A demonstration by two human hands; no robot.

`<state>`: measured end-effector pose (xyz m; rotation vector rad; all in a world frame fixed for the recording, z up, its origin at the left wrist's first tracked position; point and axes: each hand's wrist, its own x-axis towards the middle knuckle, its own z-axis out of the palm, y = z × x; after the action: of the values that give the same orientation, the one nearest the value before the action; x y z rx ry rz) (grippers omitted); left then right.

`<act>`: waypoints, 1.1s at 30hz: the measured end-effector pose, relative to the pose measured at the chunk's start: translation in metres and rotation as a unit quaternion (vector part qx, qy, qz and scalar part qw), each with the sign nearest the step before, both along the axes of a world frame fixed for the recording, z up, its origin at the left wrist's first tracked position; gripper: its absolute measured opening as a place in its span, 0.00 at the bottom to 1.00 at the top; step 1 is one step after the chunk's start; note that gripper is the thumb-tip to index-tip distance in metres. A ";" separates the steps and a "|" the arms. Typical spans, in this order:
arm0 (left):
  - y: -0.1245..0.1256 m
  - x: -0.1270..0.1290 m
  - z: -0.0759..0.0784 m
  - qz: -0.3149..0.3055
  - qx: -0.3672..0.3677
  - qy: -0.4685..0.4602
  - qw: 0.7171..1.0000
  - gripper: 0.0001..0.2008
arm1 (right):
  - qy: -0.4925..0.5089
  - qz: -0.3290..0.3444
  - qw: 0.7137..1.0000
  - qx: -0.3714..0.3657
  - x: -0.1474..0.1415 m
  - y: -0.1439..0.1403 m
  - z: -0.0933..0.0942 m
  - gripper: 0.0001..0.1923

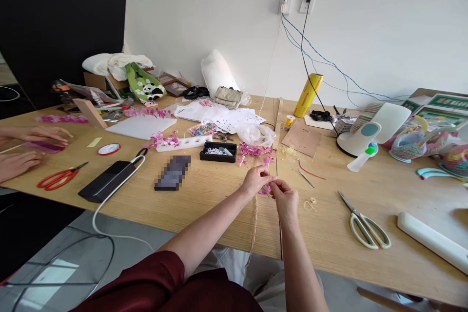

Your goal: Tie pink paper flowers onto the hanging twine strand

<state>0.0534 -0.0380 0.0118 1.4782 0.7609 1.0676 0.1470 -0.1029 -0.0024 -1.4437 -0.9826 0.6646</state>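
Observation:
My left hand [256, 180] and my right hand [284, 200] meet over the wooden table [204, 190], fingertips pinched together on a small purple bead flower [266, 188] with a thin tan wire or cord [255, 224] that hangs down past the table's front edge. Just beyond my hands lies a cluster of purple bead flowers [254, 152]. A black tray [218, 151] of small parts sits to their left. Loose rings of cord [310, 203] lie just right of my right hand.
Cream-handled scissors [363, 225] lie to the right, red scissors [60, 177] at the left near another person's hands [25, 148]. A power bank [106, 181] with white cable, a phone [172, 172], a desk fan [369, 129], a yellow roll [308, 95] and papers crowd the table.

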 end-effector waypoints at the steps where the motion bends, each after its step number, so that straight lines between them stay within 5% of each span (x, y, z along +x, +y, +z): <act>1: 0.000 0.000 0.001 -0.002 0.003 0.002 1.000 0.16 | -0.007 0.000 1.000 0.000 0.000 0.000 -0.001 0.14; 11: -0.009 0.005 0.007 -0.033 -0.071 -0.065 0.995 0.21 | -0.035 0.006 0.999 0.006 -0.001 0.004 -0.002 0.15; 17: -0.012 -0.006 0.017 -0.141 -0.119 -0.079 0.980 0.19 | 0.065 0.090 0.994 0.012 0.005 0.006 -0.001 0.14; 23: -0.002 -0.012 0.013 -0.105 -0.118 -0.065 0.985 0.16 | 0.113 0.162 0.980 -0.010 0.006 0.009 0.001 0.13; 33: 0.008 -0.012 0.007 -0.017 -0.077 -0.077 0.994 0.16 | -0.043 0.083 0.995 -0.020 -0.007 0.015 0.005 0.10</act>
<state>0.0411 -0.0297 0.0192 1.2592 0.6914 1.0607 0.1397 -0.0876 0.0025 -1.4459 -1.1719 0.7527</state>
